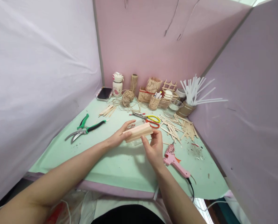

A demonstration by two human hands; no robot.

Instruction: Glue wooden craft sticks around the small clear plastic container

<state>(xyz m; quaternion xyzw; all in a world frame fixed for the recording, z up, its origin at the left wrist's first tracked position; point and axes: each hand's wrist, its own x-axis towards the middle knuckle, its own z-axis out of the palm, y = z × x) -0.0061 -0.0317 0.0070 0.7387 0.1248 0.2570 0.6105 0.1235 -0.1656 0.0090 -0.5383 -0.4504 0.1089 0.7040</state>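
Between my two hands is a piece made of pale wooden craft sticks (pixel 138 132), laid side by side and held above the table. My left hand (pixel 120 134) grips its left end, with the thumb on the near face. At the right end, my right hand (pixel 153 145) pinches it between thumb and fingers. Something clear, like a plastic container (pixel 137 142), shows behind and below the sticks; whether it is joined to them I cannot tell. Scissors (pixel 150 119) with yellow and red handles lie just beyond. Close to my right hand rests a pink glue gun (pixel 175 161).
Green-handled pruning shears (pixel 84 128) lie left. Loose craft sticks (pixel 173 127) spread at right, near a glass of water (pixel 173 109) and a holder of white glue sticks (pixel 187 109). A twine ball (pixel 128 97), bottle (pixel 117 85) and phone (pixel 104 93) stand at the back.
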